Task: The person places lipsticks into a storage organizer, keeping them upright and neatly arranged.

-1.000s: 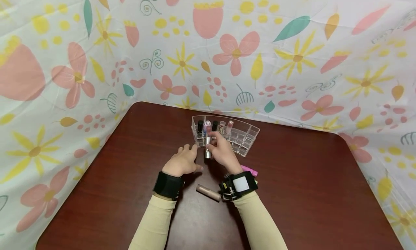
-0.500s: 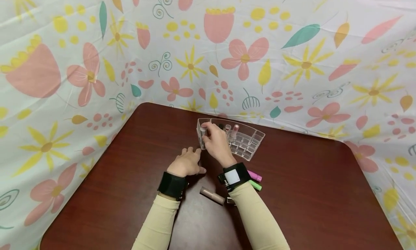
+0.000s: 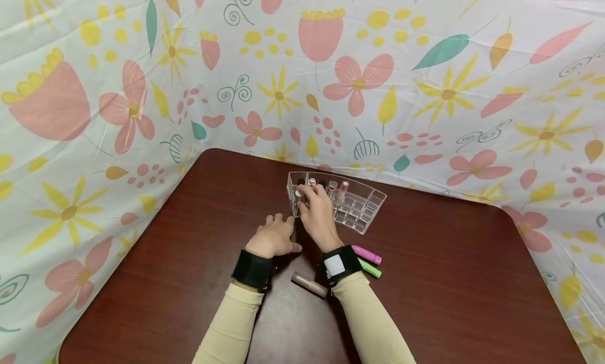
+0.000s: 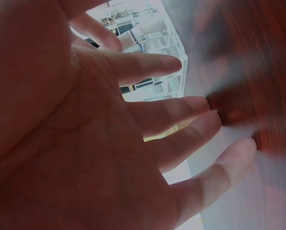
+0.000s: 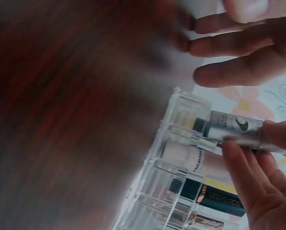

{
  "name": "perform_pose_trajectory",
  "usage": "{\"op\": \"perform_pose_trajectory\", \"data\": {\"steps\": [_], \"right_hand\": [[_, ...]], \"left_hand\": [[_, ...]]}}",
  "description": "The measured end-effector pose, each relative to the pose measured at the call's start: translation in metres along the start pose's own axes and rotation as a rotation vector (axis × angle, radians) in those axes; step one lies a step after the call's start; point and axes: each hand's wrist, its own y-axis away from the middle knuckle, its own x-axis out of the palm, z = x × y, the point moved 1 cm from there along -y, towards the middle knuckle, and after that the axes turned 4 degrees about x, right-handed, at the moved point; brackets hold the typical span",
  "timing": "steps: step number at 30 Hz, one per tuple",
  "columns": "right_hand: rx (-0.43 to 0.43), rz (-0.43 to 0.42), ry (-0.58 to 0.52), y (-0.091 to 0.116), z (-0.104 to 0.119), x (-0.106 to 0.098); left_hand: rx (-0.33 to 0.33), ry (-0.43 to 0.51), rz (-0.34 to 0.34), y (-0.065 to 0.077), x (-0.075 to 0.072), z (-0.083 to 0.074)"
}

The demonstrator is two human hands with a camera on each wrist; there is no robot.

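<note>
My right hand pinches a silver lipstick tube between thumb and fingers at the left end of a clear lipstick organizer. The tube's dark end sits at a corner compartment in the right wrist view. Beside it in the organizer stand a pale pink tube and a dark green tube with gold lettering. My left hand lies spread, its fingertips touching the table close to the organizer's front left corner, holding nothing. A tall pink tube stands further right in the organizer.
A brown tube lies on the dark red table between my wrists. Bright pink and green tubes lie by my right wrist, which partly covers the green one. Flowered cloth hangs behind the table.
My right hand has carried the silver lipstick tube from in front of the organizer to its left-end compartments. The left hand has stayed nearly in place, and the head view has shifted slightly.
</note>
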Motion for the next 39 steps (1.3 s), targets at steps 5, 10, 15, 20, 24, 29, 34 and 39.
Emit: {"op": "perform_pose_trajectory", "data": {"steps": [5,10,15,20,24,29,34,39], "right_hand": [[-0.040,-0.054,0.030,0.005,-0.004,0.003],[-0.061,-0.056,0.078,0.010,-0.006,0.007],[-0.059,-0.010,0.153,0.014,-0.009,0.009],[-0.041,0.030,0.156,0.018,-0.009,0.004],[-0.035,0.037,0.126,0.024,-0.006,-0.013],[-0.005,0.050,0.061,0.029,0.003,-0.058],[0.071,0.011,-0.055,0.037,0.010,-0.113],[0.181,-0.036,-0.218,0.049,0.014,-0.163]], "left_hand": [[0.000,0.000,0.003,0.001,0.004,-0.001],[-0.011,0.003,-0.002,0.005,0.011,-0.002],[-0.017,-0.004,-0.002,0.005,0.015,-0.005],[-0.023,-0.012,0.004,0.003,0.016,-0.007],[-0.007,0.005,0.012,0.005,0.013,-0.008],[0.097,0.059,-0.054,0.012,-0.003,-0.013],[0.313,0.055,-0.312,0.025,-0.027,-0.029],[0.563,0.008,-0.636,0.044,-0.046,-0.048]]}}
